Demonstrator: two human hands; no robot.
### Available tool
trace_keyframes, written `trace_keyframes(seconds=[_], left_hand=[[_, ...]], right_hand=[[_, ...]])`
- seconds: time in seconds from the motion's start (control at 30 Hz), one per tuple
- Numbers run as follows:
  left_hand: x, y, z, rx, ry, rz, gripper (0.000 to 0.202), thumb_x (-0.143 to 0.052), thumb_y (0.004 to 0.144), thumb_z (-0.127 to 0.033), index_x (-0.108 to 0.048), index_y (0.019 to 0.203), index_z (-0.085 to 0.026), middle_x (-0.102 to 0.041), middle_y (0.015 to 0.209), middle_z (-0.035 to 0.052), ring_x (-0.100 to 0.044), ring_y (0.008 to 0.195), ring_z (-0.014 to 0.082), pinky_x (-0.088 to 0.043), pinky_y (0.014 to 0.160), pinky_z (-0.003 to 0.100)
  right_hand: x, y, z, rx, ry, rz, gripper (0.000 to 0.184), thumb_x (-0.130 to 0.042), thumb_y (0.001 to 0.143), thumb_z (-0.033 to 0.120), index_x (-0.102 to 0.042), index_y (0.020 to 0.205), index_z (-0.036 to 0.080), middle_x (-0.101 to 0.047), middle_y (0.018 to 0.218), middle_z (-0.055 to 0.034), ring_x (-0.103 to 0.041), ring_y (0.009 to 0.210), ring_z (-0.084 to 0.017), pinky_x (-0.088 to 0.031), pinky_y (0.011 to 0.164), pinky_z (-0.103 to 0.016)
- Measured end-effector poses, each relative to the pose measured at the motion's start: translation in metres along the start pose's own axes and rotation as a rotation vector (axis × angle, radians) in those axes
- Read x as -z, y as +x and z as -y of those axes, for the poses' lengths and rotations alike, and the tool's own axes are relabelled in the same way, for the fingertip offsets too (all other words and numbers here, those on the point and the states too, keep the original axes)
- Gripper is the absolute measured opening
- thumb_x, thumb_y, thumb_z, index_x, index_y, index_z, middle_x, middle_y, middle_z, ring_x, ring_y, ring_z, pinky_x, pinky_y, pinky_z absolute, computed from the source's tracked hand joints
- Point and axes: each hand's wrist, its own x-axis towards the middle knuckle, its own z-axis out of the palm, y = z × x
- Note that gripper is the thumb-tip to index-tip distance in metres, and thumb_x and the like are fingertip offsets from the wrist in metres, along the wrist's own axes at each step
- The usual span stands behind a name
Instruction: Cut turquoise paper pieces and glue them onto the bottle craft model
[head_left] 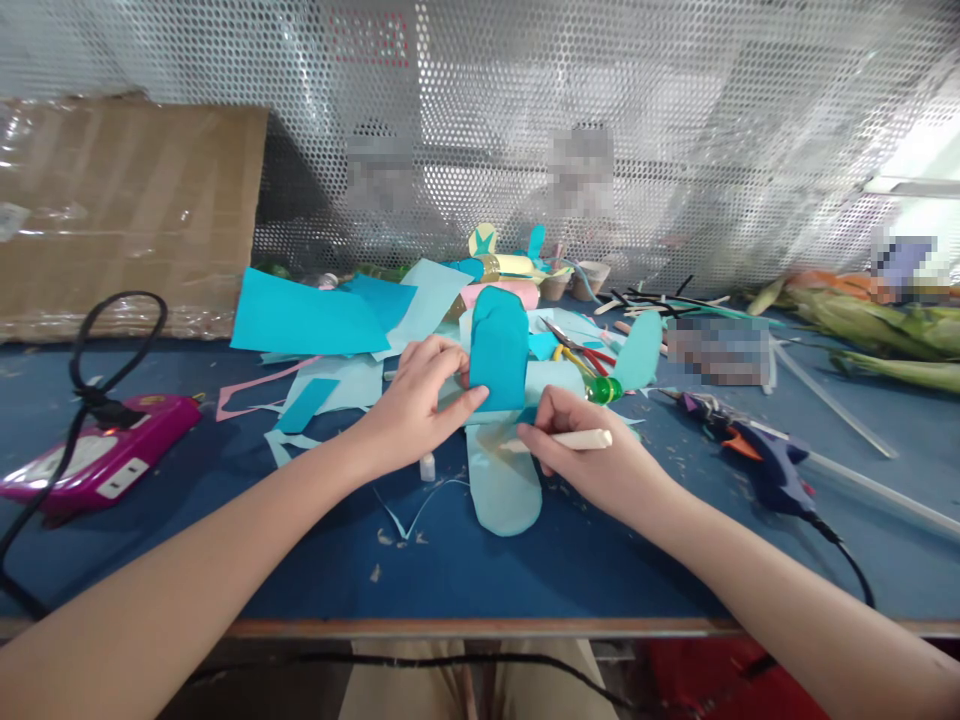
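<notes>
My left hand (pixel 424 400) pinches the lower left edge of a bright blue paper cutout (pixel 499 350) with a rounded top, thumb in front. Below the cutout lies a pale blue paper piece (pixel 506 500) with a rounded end. My right hand (pixel 585 430) is closed around a white pen (pixel 589 439), its tip end over the pale paper's upper part. A small white cap (pixel 427 467) stands by my left wrist. Behind my right hand are scissors (pixel 581 352), a green ribbon-like roll (pixel 604 389) and a mint paper oval (pixel 640 350).
At the left are a magenta power strip (pixel 161 445) with a black cable and a cardboard sheet (pixel 135 220). Blue paper sheets (pixel 307 315) and scraps lie behind my left hand. A glue gun (pixel 772 465), clear sticks (pixel 832 400) and corn husks (pixel 862 325) lie right.
</notes>
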Motion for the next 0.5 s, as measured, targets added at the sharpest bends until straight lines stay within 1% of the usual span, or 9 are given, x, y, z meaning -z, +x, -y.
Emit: trace_keyframes(seconds=[0.13,0.23,0.4,0.5], left_hand=[[0.0004,0.0003,-0.0005,-0.001,0.006,0.009,0.016,-0.046,0.093,-0.033,-0.039,0.085,-0.022,-0.045,0.095,0.0045,-0.042,0.096,0.022,-0.037,0.09,0.038],[0.0005,0.0006,-0.001,-0.001,0.003,0.009,0.016,-0.046,0.092,-0.033,-0.039,0.084,-0.022,-0.045,0.094,0.004,-0.042,0.095,0.0218,-0.037,0.091,0.038],[-0.0003,0.0007,-0.0005,0.0,0.006,0.005,0.016,-0.046,0.092,-0.034,-0.039,0.084,-0.022,-0.045,0.093,0.0039,-0.042,0.095,0.0218,-0.037,0.09,0.038],[-0.0007,0.0008,0.0002,-0.008,0.008,0.002,0.016,-0.046,0.093,-0.033,-0.039,0.083,-0.021,-0.045,0.094,0.004,-0.041,0.094,0.0216,-0.036,0.09,0.037]], right_hand=[[0.0008,0.0004,0.001,-0.014,-0.001,0.016,0.024,-0.053,0.083,0.032,-0.037,0.066,0.024,-0.049,0.049,0.0079,-0.042,0.046,-0.011,-0.032,0.048,-0.025],[0.0012,0.0005,0.001,-0.017,-0.01,-0.008,0.024,-0.053,0.082,0.032,-0.037,0.066,0.024,-0.05,0.05,0.0078,-0.043,0.047,-0.011,-0.032,0.049,-0.025],[0.0009,0.0002,-0.0015,-0.013,-0.021,-0.006,0.024,-0.053,0.083,0.03,-0.037,0.066,0.024,-0.051,0.05,0.0074,-0.043,0.047,-0.011,-0.031,0.049,-0.025],[0.0014,-0.0004,-0.0005,-0.038,0.018,-0.001,0.024,-0.054,0.082,0.029,-0.037,0.066,0.024,-0.051,0.047,0.0078,-0.043,0.045,-0.011,-0.032,0.048,-0.025]])
